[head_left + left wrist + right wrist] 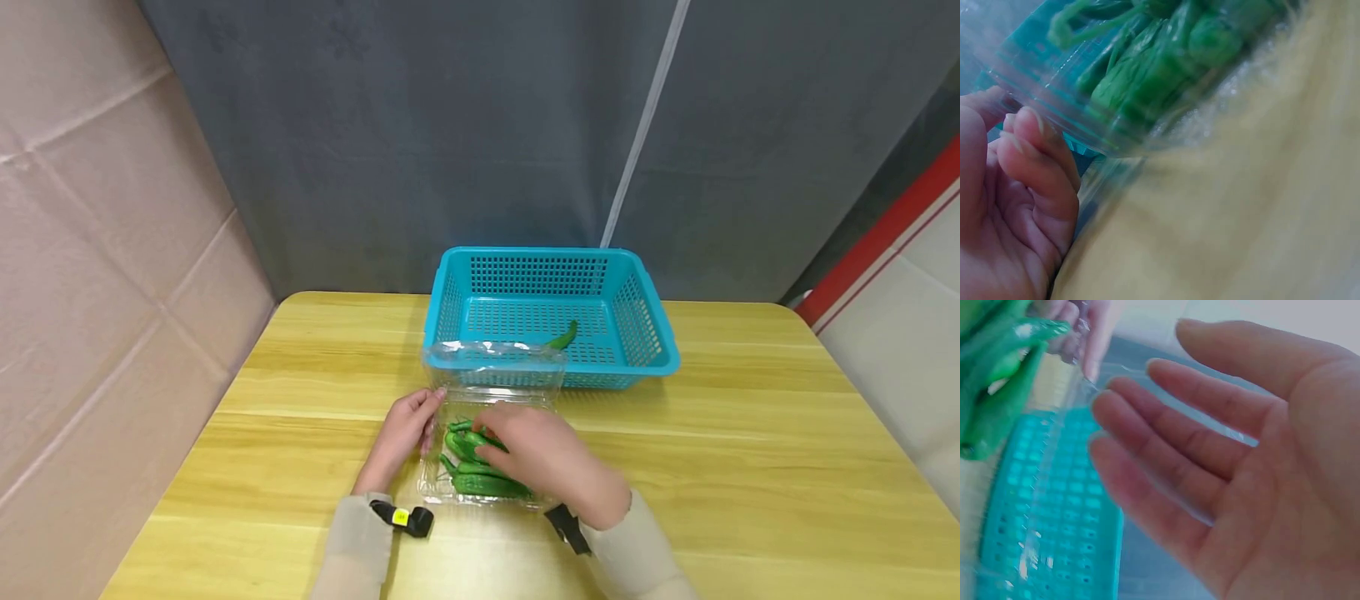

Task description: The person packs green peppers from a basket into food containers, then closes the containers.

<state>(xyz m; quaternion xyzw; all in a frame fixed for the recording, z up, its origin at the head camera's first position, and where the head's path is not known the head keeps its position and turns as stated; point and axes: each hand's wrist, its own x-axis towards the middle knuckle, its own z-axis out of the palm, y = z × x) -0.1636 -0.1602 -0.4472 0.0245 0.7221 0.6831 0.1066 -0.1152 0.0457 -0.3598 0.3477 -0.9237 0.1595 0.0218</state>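
A clear plastic clamshell box point(431, 483) stands with its lid raised at the back. Several green peppers point(487, 483) lie inside it, side by side. My left hand point(405, 433) grips the box's left edge; in the left wrist view its fingers point(1041, 162) curl against the clear wall. Over the right part of the box is my right hand point(540, 454), hiding some of the peppers. The right wrist view shows this hand's fingers point(1166, 434) extended and apart, with nothing in the palm and the peppers point(1000, 394) beyond the fingertips.
Behind the box sits a turquoise perforated basket point(648, 312) with one green pepper point(564, 337) in it; the raised lid point(495, 379) overlaps its front rim. Both stand on a wooden table point(750, 450), with a grey partition point(450, 150) behind.
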